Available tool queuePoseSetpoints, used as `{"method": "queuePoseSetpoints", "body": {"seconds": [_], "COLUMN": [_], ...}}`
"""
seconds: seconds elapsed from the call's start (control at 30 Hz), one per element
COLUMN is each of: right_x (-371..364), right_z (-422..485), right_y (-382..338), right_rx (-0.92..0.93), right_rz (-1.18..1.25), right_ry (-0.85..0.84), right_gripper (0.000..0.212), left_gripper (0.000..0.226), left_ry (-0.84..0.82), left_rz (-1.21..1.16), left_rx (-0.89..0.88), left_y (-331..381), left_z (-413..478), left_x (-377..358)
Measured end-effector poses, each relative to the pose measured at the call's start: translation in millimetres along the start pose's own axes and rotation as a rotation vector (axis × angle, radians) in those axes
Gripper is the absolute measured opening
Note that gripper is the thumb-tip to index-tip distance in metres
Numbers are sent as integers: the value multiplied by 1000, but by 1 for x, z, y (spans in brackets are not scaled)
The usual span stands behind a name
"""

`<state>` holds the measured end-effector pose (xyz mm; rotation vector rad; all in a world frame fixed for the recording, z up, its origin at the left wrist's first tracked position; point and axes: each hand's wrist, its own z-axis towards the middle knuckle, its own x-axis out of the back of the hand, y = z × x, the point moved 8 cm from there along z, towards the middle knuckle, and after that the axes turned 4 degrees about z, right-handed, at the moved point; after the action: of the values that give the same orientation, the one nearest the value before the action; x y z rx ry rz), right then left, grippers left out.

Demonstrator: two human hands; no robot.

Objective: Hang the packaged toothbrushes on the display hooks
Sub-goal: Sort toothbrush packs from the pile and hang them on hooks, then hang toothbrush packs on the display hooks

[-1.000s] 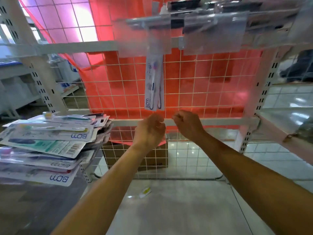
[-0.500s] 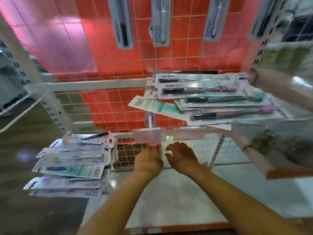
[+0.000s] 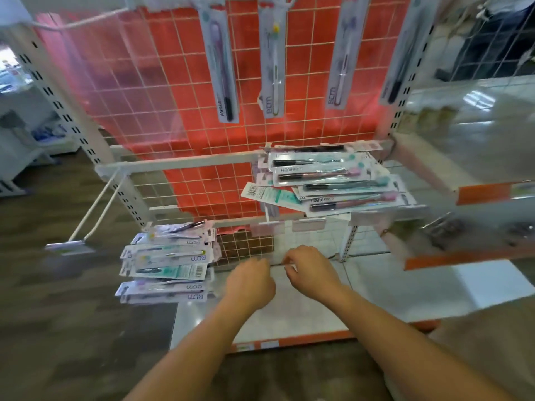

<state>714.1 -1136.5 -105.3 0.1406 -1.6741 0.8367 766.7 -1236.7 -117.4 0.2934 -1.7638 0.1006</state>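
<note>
Overhead, a Hane pack (image 3: pixel 224 68) and a BDM pack (image 3: pixel 273 62); left hand (image 3: pixel 250 282), right hand (image 3: pixel 311 273), fingers (image 3: pixel 262 269) curled, empty.

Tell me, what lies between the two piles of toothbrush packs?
In the head view, white wire grid over orange backing separates the left pile from the right pile, with clear label holders between.
</note>
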Motion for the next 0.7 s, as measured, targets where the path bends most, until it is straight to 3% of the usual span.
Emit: {"method": "queuePoseSetpoints", "body": {"seconds": [0.23, 0.5, 0.7], "right_x": [72, 125, 156], "right_z": [-7, 32, 68], "right_y": [-9, 36, 77], "right_rx": [-39, -118, -143], "right_rz": [72, 117, 130], "right_ry": [124, 288, 364], "right_gripper": [21, 18, 16], "left_gripper": [19, 38, 44], "left_ry": [144, 417, 399], "left_rz": [-26, -5, 45], "left_rx": [-76, -224, -249], "left_y": [21, 58, 84], "left_z": [-8, 32, 94], "left_x": [76, 140, 153]}}
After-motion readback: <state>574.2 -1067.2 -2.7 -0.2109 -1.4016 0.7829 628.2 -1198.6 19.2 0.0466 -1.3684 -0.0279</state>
